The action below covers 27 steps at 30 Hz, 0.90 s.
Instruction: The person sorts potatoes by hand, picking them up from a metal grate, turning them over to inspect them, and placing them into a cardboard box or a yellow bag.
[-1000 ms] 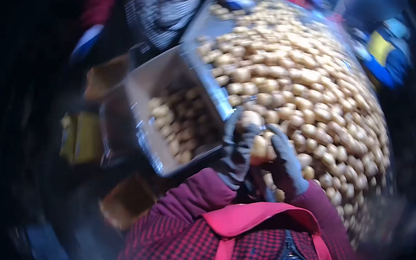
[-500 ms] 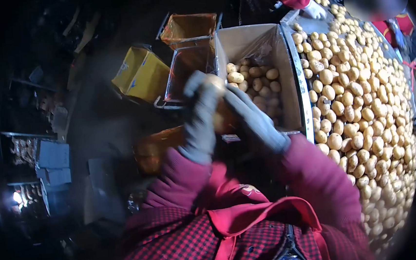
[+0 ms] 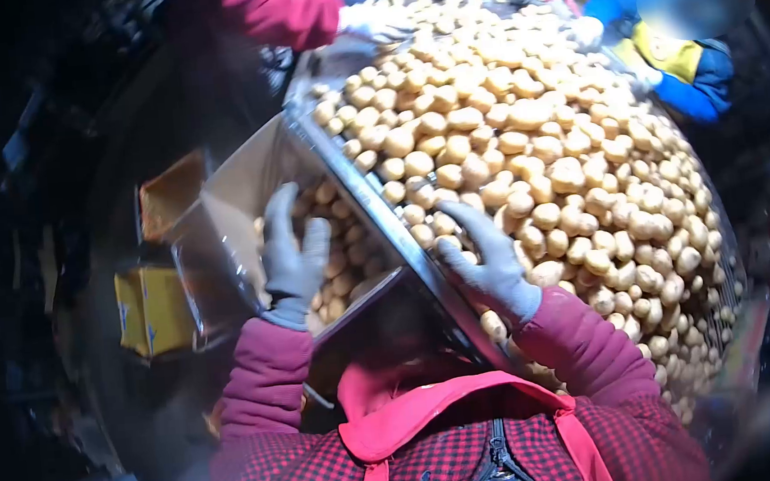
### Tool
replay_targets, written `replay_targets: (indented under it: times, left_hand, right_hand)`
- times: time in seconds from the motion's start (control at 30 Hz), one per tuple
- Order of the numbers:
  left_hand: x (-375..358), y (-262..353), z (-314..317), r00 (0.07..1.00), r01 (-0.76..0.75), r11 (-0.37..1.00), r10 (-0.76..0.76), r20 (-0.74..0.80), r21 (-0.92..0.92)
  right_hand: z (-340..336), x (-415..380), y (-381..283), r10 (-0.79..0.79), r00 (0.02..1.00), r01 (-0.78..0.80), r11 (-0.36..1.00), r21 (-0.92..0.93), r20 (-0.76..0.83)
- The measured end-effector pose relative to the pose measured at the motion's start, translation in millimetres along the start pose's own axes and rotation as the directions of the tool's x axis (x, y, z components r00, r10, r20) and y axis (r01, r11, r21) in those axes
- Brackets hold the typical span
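Observation:
My left hand, in a grey glove, hangs over the carton with its fingers apart and nothing in them. Below it, inside the carton, lie potatoes; the hand hides part of them. My right hand, gloved the same way, is at the near edge of the sorting table, open, with thumb and fingers spread. Its fingertips are over or against the heaped potatoes; contact is hard to tell.
A metal rim separates carton and table. Left of the carton stand a yellow box and an orange-lined crate. Across the potatoes, co-workers' gloved hands reach in; a person in blue and yellow is at the right.
The view has swung toward the table. My hands, earlier close together around a potato, are now apart, the left over the carton and the right at the heap. The potato is no longer in them.

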State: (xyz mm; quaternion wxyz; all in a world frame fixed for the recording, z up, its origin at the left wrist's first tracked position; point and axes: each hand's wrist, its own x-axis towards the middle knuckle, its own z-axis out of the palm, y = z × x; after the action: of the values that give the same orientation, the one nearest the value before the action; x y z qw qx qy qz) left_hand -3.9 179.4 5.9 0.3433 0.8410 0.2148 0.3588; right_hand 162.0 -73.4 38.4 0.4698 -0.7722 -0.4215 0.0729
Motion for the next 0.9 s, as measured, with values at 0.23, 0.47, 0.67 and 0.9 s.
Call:
replay_targets:
  times: [0.23,0.47,0.67,0.9]
  left_hand:
    - [106,44,168,0.889,-0.331,0.878,0.167,0.426,0.347]
    - [196,47,295,0.862,-0.399,0.835,0.201,0.466,0.378]
    - [280,59,377,0.791,-0.496,0.842,0.338,0.51,0.211]
    - [336,79,462,0.704,-0.306,0.946,0.153,0.693,0.103]
  right_hand:
    - [-110,-22,92,0.104,0.98,-0.193,0.685,-0.703,-0.167]
    - [-108,-12,94,0.188,0.966,-0.258,0.697,-0.669,-0.176]
    - [-110,-6,95,0.11,0.973,-0.217,0.743,-0.633,-0.205]
    - [-114,-7,107,0.047,0.976,-0.176,0.748,-0.64,-0.213]
